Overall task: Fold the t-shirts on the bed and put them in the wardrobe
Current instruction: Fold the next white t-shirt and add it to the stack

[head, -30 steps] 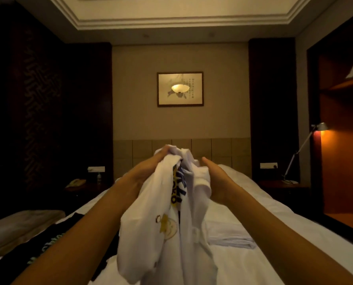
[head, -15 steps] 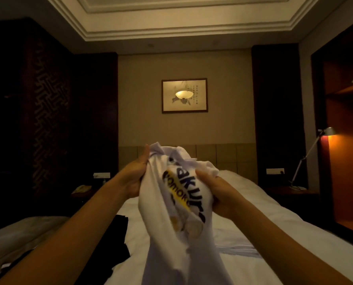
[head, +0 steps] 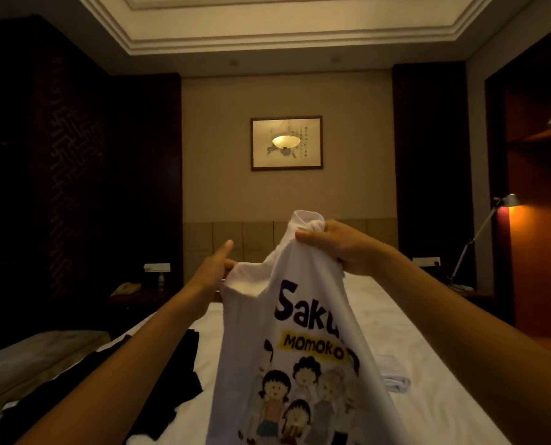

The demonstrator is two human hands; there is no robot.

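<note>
A white cotton t-shirt with a cartoon print and the words "Saku" and "MOMOKO" (head: 300, 354) hangs in the air above the white-sheeted bed (head: 428, 396), its long axis near vertical, top end up and print facing the camera. The right hand (head: 338, 248) has its fingers curled tight round the bunched top. The left hand (head: 214, 271) pinches a lower shoulder edge, forefinger straight, while a black garment (head: 171, 380) lies along the bed's left edge.

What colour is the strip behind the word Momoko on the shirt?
Yellow, on the white printed t-shirt; seen in the head view.
</note>
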